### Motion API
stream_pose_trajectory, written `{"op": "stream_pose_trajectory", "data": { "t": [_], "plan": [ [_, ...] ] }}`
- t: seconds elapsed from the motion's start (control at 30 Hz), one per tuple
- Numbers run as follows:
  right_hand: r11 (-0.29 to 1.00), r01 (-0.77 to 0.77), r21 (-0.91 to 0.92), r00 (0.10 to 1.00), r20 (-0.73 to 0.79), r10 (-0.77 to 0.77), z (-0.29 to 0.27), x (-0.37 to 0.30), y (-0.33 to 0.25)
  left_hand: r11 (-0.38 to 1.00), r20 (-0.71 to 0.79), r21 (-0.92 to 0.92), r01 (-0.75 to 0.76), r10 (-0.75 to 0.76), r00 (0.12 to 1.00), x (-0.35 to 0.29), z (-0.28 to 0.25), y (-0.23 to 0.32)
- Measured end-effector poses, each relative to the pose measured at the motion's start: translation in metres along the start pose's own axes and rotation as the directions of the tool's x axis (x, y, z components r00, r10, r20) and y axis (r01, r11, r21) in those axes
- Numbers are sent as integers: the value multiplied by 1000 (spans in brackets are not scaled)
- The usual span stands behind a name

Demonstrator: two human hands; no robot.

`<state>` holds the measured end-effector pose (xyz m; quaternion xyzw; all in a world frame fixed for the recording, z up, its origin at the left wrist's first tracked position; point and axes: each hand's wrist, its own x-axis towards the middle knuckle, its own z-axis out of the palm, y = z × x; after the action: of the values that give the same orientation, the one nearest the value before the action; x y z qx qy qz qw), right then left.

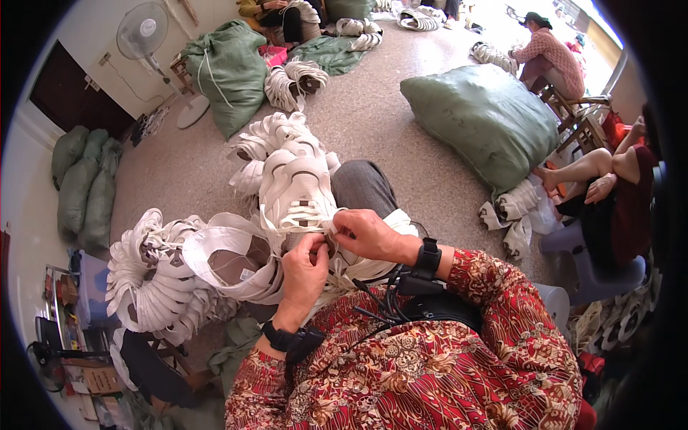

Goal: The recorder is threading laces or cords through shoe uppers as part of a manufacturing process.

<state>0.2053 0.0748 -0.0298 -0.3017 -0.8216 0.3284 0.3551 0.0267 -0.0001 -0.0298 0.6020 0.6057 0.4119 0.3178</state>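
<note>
In front of me on my lap is a white shoe upper [295, 175] with grey trim, the front one of a nested stack. A white shoelace [304, 212] crosses its eyelet rows in short bars. My left hand [306, 271] is closed in a pinch at the near end of the lacing; what lies between its fingertips is too small to make out. Just to its right, my right hand [364, 235] is closed too, thumb and finger pinching the lace at the upper's right edge. Beside my left hand lies another white upper [233, 259], its opening facing up.
A curved stack of white uppers [168, 287] spreads to my left. Full green sacks [480, 122] stand on the speckled floor [373, 93]. A standing fan [143, 32] is at the far left. Other people sit around, one on a purple stool [598, 261] at right.
</note>
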Motion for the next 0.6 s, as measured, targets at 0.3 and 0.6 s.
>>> {"op": "stream_pose_trajectory", "data": {
  "t": [0.3, 0.6],
  "plan": [
    [967, -178, 182, 974, 176, 146, -13, 0, 0, 976, -27, 97, -197, 200, 979, 7, -2, -11],
    [997, 33, 76, 991, 124, -42, -10, 6, -11, 995, 131, 72, -67, 57, 990, 21, -16, 10]
  ]
}}
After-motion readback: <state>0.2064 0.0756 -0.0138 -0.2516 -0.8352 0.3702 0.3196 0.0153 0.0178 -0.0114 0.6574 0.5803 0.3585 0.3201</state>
